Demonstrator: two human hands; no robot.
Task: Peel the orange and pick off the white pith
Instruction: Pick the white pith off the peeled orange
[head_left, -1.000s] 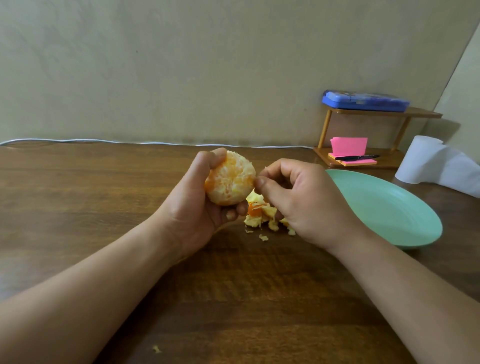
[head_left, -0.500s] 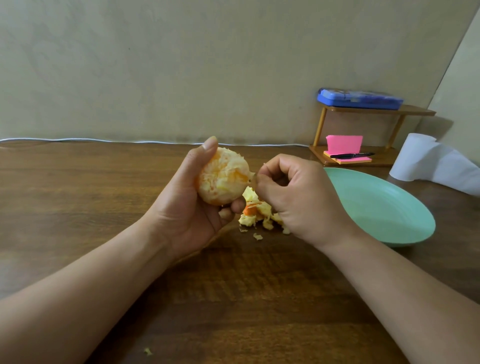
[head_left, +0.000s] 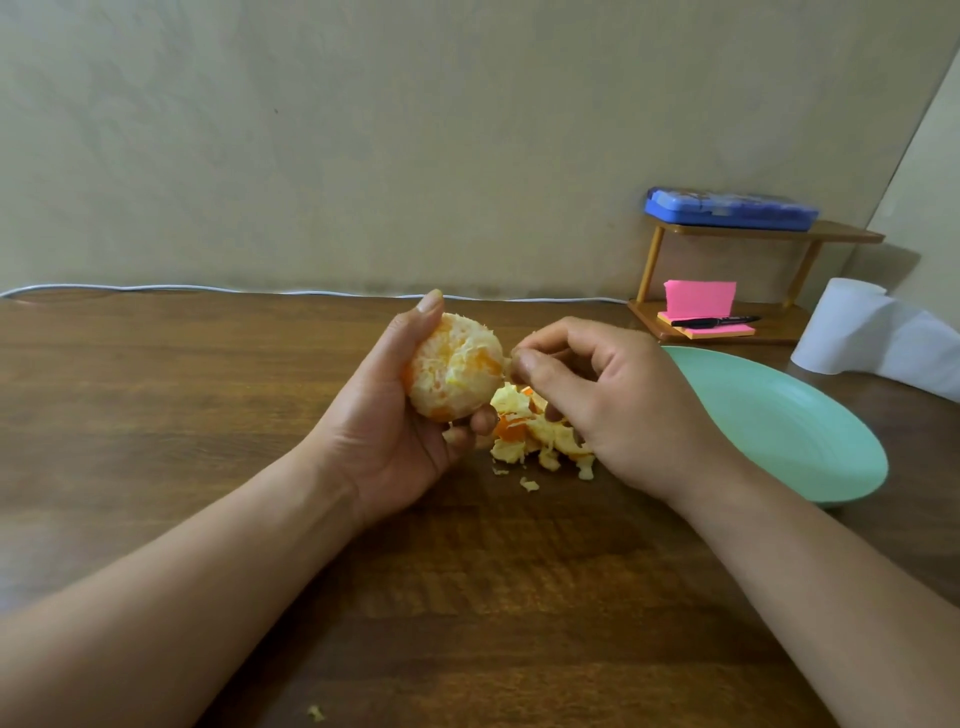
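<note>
My left hand (head_left: 384, 431) grips a peeled orange (head_left: 454, 366) above the wooden table, thumb along its left side and fingers curled under it. Pale pith still covers much of the fruit, with orange flesh showing in patches. My right hand (head_left: 608, 405) is just right of the orange, its thumb and forefinger pinched together at the fruit's right edge on a small bit of pith too small to make out. A pile of peel and pith scraps (head_left: 530, 431) lies on the table below and between the hands.
A mint-green plate (head_left: 779, 426) sits to the right of my right hand. Behind it stand a small wooden shelf (head_left: 769, 234) with a blue case, pink sticky notes and a pen, and a paper roll (head_left: 852, 327). One scrap (head_left: 314, 713) lies near the front edge.
My left hand has turned the orange, its thumb now pointing up. My right hand's pinch has stayed at the fruit's right edge.
</note>
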